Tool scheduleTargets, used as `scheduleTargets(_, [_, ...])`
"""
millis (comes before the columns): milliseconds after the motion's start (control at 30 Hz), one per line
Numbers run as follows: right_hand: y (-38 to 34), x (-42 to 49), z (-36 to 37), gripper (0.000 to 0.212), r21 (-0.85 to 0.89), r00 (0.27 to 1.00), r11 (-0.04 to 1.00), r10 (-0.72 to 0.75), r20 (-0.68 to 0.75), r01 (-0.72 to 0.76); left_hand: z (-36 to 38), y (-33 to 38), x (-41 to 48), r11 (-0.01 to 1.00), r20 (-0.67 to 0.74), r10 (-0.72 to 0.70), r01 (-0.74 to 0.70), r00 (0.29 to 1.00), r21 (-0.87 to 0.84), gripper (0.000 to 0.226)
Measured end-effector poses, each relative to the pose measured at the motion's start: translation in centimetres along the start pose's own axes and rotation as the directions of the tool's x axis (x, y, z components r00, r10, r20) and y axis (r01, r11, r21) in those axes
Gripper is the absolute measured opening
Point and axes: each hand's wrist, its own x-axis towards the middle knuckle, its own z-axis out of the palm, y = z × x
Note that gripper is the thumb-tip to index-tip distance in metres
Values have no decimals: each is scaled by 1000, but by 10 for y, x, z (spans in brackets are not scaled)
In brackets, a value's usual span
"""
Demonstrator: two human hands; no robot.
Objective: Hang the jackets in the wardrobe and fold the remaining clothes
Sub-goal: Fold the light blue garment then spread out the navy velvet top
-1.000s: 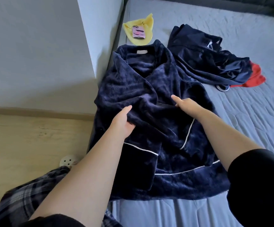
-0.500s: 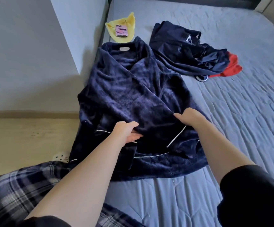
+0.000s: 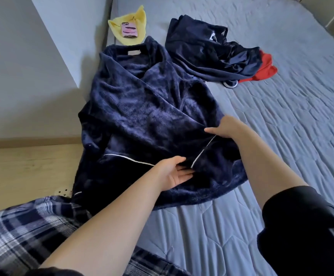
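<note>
1. Grey quilted bed (image 3: 281,136) against a pale wall; wood floor to the left.
2. Navy fleece robe (image 3: 142,116) lies spread on the bed's left side, hem toward me, left edge hanging over the side.
3. Risk, as I judge it: the overhanging fleece could drag the robe floorward if I tug the front panel unevenly, spoiling the fold.
4. Left hand (image 3: 174,172): grip on the white-piped front edge, thumb over, fingers under.
5. Right hand (image 3: 226,128): grip pinching the upper panel edge.
6. A dark garment pile (image 3: 212,56) over a red piece (image 3: 265,66) waits beyond; phone (image 3: 129,29) on yellow cloth (image 3: 136,16).
</note>
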Motion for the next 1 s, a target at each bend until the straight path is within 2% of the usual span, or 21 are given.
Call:
scheduleTargets(100, [0,-6,8,59,-84,984,982,165,-66,-171,1,-4,-3,995,-13,-31,32,999,90,17])
scheduleTargets(167, [-7,-9,15,47,-56,957,984,149,-251,-168,-1,5,-12,931,-67,-13,37,998,364,18])
scheduleTargets(200, [-11,-10,20,40,-10,912,997,63,-406,-73,-2,11,-16,839,-113,64,8,992,545,22])
scheduleTargets(233, [-14,-13,27,34,34,829,996,-49,-557,81,-5,17,-19,707,-145,217,-53,965,705,26])
scheduleTargets(267, [-18,-19,36,31,9,735,974,-164,-658,225,-9,22,-20,537,-140,432,-129,891,834,29])
scheduleTargets(300, [-21,-25,47,34,-62,678,947,-270,-683,315,-13,27,-22,342,-94,650,-179,754,922,31])
scheduleTargets(333, [-23,-30,58,40,-145,721,926,-365,-589,350,-17,31,-25,152,-14,810,-187,587,971,31])
scheduleTargets(367, [-25,-34,70,48,-214,809,915,-403,-428,342,-21,36,-27,-18,89,893,-164,440,986,27])
scheduleTargets(400, [-25,-34,79,54,-250,907,924,-348,-236,290,-29,41,-25,-152,188,912,-127,364,980,18])
scheduleTargets(433, [-26,-31,83,59,-256,961,942,-251,-113,216,-37,45,-21,-252,256,888,-60,382,966,21])
scheduleTargets(467, [-29,-27,84,62,-246,980,957,-181,-85,156,-46,46,-16,-313,263,845,31,465,949,33])
scheduleTargets(500, [-38,-25,81,65,-238,980,963,-157,-125,124,-55,46,-12,-339,211,802,135,560,931,43])
scheduleTargets(533, [-49,-25,78,65,-226,949,965,-192,-249,135,-63,46,-9,-340,142,770,211,622,916,48])
scheduleTargets(600, [-73,-26,79,62,-193,852,950,-307,-425,246,-75,44,-4,-339,83,740,263,667,903,53])
scheduleTargets(667, [-91,-26,88,58,-237,869,915,-390,-304,327,-82,46,-2,-328,86,745,251,661,911,54])
scheduleTargets(700, [-97,-25,91,56,-256,907,919,-358,-220,301,-84,49,-1,-307,71,753,254,654,917,54])
scheduleTargets(733, [-104,-20,91,54,-237,921,935,-317,-228,263,-88,54,1,-279,51,765,259,642,925,54])
scheduleTargets(800, [-124,-12,81,50,-164,876,952,-302,-376,258,-97,65,2,-198,-3,794,264,608,944,53])
scheduleTargets(867, [-154,-6,73,54,-112,793,918,-386,-470,380,-107,76,3,-122,-46,817,251,575,960,52])
scheduleTargets(933, [-184,5,68,55,-100,740,862,-481,-470,497,-116,89,6,-47,-95,824,235,559,971,52])
scheduleTargets(1000, [-209,21,69,54,-90,732,827,-537,-419,555,-126,102,9,67,-159,832,188,531,980,53])
